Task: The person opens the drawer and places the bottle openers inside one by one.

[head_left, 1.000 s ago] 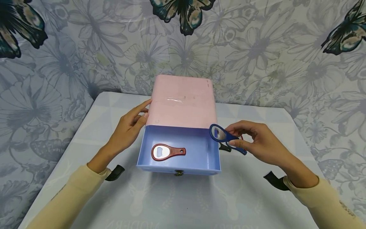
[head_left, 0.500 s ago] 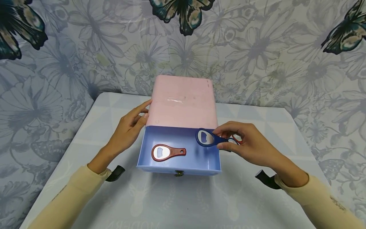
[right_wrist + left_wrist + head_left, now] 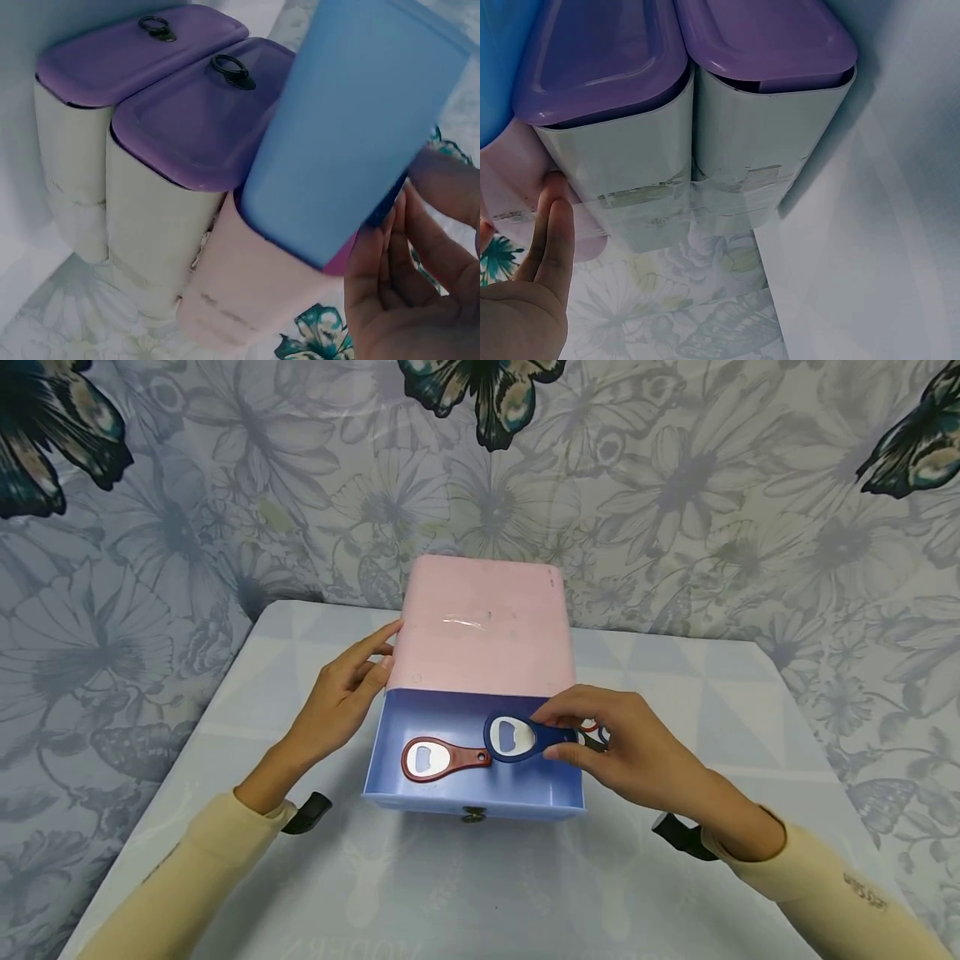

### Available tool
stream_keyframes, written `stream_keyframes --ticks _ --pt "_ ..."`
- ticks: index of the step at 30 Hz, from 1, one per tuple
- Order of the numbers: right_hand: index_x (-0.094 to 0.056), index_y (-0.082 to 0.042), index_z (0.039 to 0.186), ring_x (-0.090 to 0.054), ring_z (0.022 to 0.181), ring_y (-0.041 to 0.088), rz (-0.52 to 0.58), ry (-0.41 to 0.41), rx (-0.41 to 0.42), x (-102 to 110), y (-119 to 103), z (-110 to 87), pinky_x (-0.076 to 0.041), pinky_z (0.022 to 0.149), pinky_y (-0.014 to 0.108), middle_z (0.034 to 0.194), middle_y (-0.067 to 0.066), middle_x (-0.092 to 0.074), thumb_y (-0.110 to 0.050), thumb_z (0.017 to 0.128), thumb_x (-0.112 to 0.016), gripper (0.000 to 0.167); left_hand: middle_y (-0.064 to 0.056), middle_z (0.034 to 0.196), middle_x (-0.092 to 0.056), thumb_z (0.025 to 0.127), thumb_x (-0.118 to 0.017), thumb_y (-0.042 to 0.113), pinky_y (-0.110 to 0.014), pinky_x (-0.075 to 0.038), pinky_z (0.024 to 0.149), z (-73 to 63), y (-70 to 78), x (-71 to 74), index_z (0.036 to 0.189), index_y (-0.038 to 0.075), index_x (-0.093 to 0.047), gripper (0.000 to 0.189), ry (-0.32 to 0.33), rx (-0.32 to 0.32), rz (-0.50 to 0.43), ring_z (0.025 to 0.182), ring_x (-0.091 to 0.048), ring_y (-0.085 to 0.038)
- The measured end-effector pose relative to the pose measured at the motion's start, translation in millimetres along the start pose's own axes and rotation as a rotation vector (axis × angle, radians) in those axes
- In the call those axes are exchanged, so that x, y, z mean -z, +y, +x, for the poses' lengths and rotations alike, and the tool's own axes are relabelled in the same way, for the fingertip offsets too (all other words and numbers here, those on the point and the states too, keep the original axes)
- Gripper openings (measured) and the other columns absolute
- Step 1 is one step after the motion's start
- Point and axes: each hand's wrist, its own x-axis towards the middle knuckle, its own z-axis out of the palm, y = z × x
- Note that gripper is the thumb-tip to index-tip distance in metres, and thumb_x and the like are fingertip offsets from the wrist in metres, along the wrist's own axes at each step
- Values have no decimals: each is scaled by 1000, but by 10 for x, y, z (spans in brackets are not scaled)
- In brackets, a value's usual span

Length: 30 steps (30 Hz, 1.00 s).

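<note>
A light-blue drawer (image 3: 465, 806) is pulled out of a pink casing (image 3: 483, 627). Inside it lies a brown-red bottle opener (image 3: 427, 760), its handle pointing right. My right hand (image 3: 622, 743) pinches the handle of a dark blue bottle opener (image 3: 513, 737) between thumb and fingers, over the drawer's right half. Its head overlaps the end of the brown-red handle; whether they touch I cannot tell. My left hand (image 3: 337, 697) rests its fingertips against the casing's left side. Behind my right hand show bits of red, blue and black objects (image 3: 596, 735), mostly hidden.
Below the pink casing, both wrist views show two drawers with purple fronts (image 3: 199, 112) in pale casings (image 3: 630, 180); ring pulls (image 3: 232, 71) sit on them. A white table (image 3: 300, 893) carries the stack, against a floral-patterned wall (image 3: 675, 527).
My right hand has carried the dark blue bottle opener leftward from beside the drawer to over its inside. The left hand stays at the casing.
</note>
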Motion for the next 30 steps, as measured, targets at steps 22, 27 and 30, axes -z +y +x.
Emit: stream_keyframes --ticks 22,27,30 --pt "-75 -6 109 -64 102 21 -480 72 12 -307 -212 84 -59 86 35 106 7 -68 -4 80 -83 31 -11 132 -58 108 -46 22 -31 -42 62 -12 17 -20 154 41 -36 51 -8 1 2 90 -65 -23" --pt "-76 -5 110 -64 101 21 -507 55 9 -318 -208 93 -59 85 34 105 7 -69 -6 79 -85 32 -12 132 -58 108 -46 22 -30 -42 60 -4 26 -17 154 40 -37 51 0 -7 12 89 -65 -23" --pt "-76 -6 108 -64 101 20 -499 61 38 -327 -188 95 -59 84 34 103 6 -69 -7 78 -86 32 -12 133 -58 108 -46 22 -30 -42 59 2 31 -15 154 39 -37 51 1 -8 14 88 -65 -24"
